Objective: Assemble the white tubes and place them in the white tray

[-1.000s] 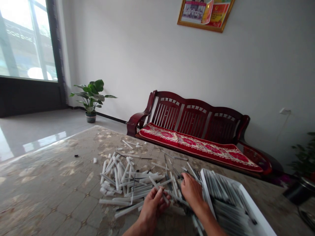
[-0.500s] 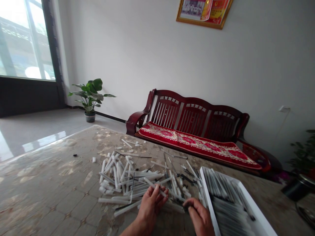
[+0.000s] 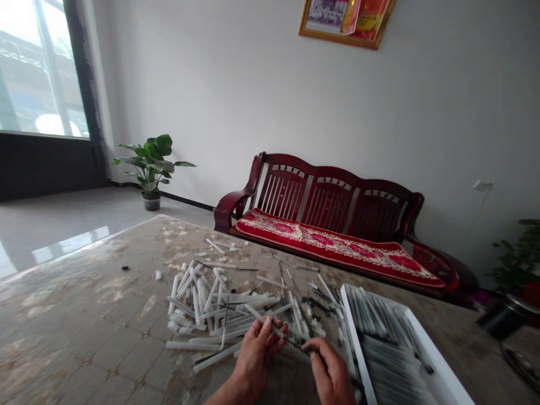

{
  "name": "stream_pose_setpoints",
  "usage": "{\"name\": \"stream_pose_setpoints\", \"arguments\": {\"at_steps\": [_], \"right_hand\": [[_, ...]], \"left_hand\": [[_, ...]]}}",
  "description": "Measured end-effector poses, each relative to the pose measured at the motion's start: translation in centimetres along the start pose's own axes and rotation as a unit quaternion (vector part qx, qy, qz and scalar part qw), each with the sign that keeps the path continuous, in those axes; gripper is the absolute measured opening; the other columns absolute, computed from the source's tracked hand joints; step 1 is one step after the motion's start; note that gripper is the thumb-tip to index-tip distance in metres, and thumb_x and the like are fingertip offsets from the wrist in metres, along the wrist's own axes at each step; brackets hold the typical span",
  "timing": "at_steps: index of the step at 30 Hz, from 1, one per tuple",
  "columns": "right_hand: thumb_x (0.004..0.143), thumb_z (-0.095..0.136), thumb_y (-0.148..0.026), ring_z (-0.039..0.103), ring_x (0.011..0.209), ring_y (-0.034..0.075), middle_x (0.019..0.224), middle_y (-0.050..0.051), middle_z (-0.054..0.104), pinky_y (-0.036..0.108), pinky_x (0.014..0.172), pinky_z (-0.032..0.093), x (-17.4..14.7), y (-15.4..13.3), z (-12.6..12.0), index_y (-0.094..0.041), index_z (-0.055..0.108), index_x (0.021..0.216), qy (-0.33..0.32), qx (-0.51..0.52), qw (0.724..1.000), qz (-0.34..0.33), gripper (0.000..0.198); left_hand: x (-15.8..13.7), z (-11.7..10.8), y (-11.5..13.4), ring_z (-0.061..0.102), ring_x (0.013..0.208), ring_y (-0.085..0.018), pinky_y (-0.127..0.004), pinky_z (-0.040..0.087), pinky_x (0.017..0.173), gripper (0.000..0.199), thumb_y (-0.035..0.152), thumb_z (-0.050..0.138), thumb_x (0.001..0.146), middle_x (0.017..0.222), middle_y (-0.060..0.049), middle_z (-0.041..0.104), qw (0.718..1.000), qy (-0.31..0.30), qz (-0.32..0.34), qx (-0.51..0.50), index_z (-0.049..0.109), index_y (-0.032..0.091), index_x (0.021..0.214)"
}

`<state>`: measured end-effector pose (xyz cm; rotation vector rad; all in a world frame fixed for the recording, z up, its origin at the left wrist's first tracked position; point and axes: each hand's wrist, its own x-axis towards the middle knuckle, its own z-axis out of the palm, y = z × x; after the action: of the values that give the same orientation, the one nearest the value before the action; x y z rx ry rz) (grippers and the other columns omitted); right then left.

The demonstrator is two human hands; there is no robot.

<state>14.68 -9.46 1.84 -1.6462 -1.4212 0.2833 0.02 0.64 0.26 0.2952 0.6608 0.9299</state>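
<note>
My left hand [image 3: 258, 351] is closed around a translucent white tube [image 3: 254, 311], held slantwise above the pile. To its right, my right hand [image 3: 331, 368] pinches a thin dark rod [image 3: 295, 342] that reaches to the tube's lower end. Whether the rod's tip is inside the tube is too small to tell. Under and behind my hands lies a loose heap of white tubes [image 3: 202, 298], with several dark thin pieces mixed in. Beside my right hand stands a shallow white box [image 3: 356, 343] holding rows of tubes with dark rods in them [image 3: 392, 360].
The table [image 3: 84, 332] has a patterned cover. A small black piece [image 3: 125, 268] and a short white piece [image 3: 158, 275] lie left of the heap. A dark cylindrical container [image 3: 504, 318] is at the right. Beyond the table are a wooden bench [image 3: 329, 197] and a potted plant [image 3: 152, 163].
My right hand has moved left toward my left hand, and the dark rod now spans to the tube's end. My left hand keeps its hold on the tube. The view has shifted slightly.
</note>
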Motion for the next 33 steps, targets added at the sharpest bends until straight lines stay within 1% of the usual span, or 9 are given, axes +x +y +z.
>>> {"name": "stream_pose_setpoints", "arguments": {"at_steps": [5, 9, 13, 17, 21, 23, 25, 28, 33], "right_hand": [[0.096, 0.042, -0.027, 0.070, 0.092, 0.020, 0.100, 0.006, 0.073, 0.026, 0.081, 0.055, 0.2, -1.0, 1.6, -0.026, 0.066, 0.108, 0.005, -0.038, 0.997, -0.068, 0.027], [0.099, 0.038, -0.033, 0.065, 0.110, 0.023, 0.119, 0.010, 0.067, 0.033, 0.094, 0.053, 1.0, -1.3, 3.5, -0.025, 0.058, 0.125, 0.066, -0.051, 0.994, -0.073, 0.034], [0.100, 0.032, -0.043, 0.053, 0.127, 0.026, 0.135, 0.013, 0.057, 0.042, 0.106, 0.045, 2.0, -2.0, 5.3, -0.023, 0.051, 0.134, 0.077, -0.022, 0.995, -0.063, 0.044], [0.101, 0.024, -0.054, 0.048, 0.133, 0.024, 0.141, 0.012, 0.054, 0.041, 0.109, 0.042, 3.4, -3.2, 6.0, -0.022, 0.048, 0.139, 0.044, 0.066, 0.997, -0.020, 0.056], [0.100, 0.023, -0.054, 0.064, 0.112, 0.025, 0.123, 0.012, 0.068, 0.038, 0.093, 0.053, 5.7, -2.3, 3.9, -0.020, 0.062, 0.124, 0.022, 0.136, 0.988, 0.072, 0.057], [0.097, 0.038, -0.046, 0.069, 0.100, 0.025, 0.109, 0.011, 0.073, 0.035, 0.088, 0.054, 6.8, -0.7, 1.8, -0.017, 0.068, 0.110, 0.039, 0.056, 0.993, 0.101, 0.043], [0.092, 0.044, -0.028, 0.067, 0.104, 0.023, 0.109, 0.010, 0.073, 0.031, 0.093, 0.051, 7.5, 1.0, -0.4, -0.018, 0.071, 0.104, 0.050, -0.083, 0.990, 0.105, 0.032], [0.085, 0.043, -0.012, 0.066, 0.106, 0.019, 0.111, 0.007, 0.072, 0.026, 0.095, 0.049, 7.6, 3.1, -2.6, -0.020, 0.073, 0.104, 0.017, -0.247, 0.962, 0.119, 0.036], [0.086, 0.044, -0.010, 0.067, 0.102, 0.018, 0.107, 0.006, 0.072, 0.024, 0.088, 0.049, 6.8, 4.7, -2.5, -0.022, 0.073, 0.107, -0.045, -0.313, 0.940, 0.126, 0.038]], "left_hand": [[-0.7, 0.1, -0.2, 0.070, 0.074, -0.015, -0.023, 0.056, 0.070, 0.040, 0.042, 0.090, 0.061, 0.079, -0.005, 0.073, 0.996, -0.083, -0.005, 0.033, 0.066, 0.015, 0.078], [-1.4, 0.6, -0.7, 0.066, 0.067, -0.013, -0.022, 0.053, 0.067, 0.045, 0.038, 0.095, 0.051, 0.076, -0.003, 0.072, 0.994, -0.105, -0.026, 0.022, 0.069, 0.014, 0.079], [-1.7, 0.6, -1.4, 0.067, 0.067, -0.015, -0.025, 0.053, 0.069, 0.043, 0.035, 0.096, 0.050, 0.072, -0.003, 0.070, 0.991, -0.120, -0.051, -0.006, 0.068, 0.013, 0.075], [-1.2, 0.2, -1.3, 0.067, 0.061, -0.013, -0.023, 0.055, 0.063, 0.036, 0.031, 0.092, 0.059, 0.068, -0.001, 0.068, 0.994, -0.099, -0.050, 0.000, 0.063, 0.014, 0.072], [-0.5, 0.3, -0.1, 0.070, 0.061, -0.014, -0.020, 0.056, 0.055, 0.024, 0.013, 0.085, 0.069, 0.068, -0.001, 0.068, 0.998, -0.021, -0.054, 0.000, 0.064, 0.014, 0.080], [-0.3, 0.5, 0.4, 0.071, 0.062, -0.014, -0.019, 0.056, 0.055, 0.021, 0.009, 0.082, 0.071, 0.067, -0.001, 0.069, 0.999, -0.002, -0.042, 0.001, 0.064, 0.014, 0.083], [-0.2, 0.6, 0.7, 0.071, 0.063, -0.014, -0.019, 0.057, 0.057, 0.021, 0.008, 0.081, 0.072, 0.068, -0.002, 0.069, 1.000, -0.013, -0.027, 0.005, 0.065, 0.013, 0.085], [-0.1, 0.7, 0.6, 0.071, 0.063, -0.015, -0.020, 0.058, 0.057, 0.025, 0.010, 0.084, 0.069, 0.069, -0.002, 0.070, 0.999, -0.030, -0.019, 0.010, 0.066, 0.013, 0.086], [0.2, 0.6, 0.3, 0.072, 0.062, -0.015, -0.019, 0.058, 0.056, 0.027, 0.013, 0.086, 0.068, 0.067, -0.002, 0.069, 0.999, -0.017, -0.028, 0.023, 0.065, 0.014, 0.085]]}}
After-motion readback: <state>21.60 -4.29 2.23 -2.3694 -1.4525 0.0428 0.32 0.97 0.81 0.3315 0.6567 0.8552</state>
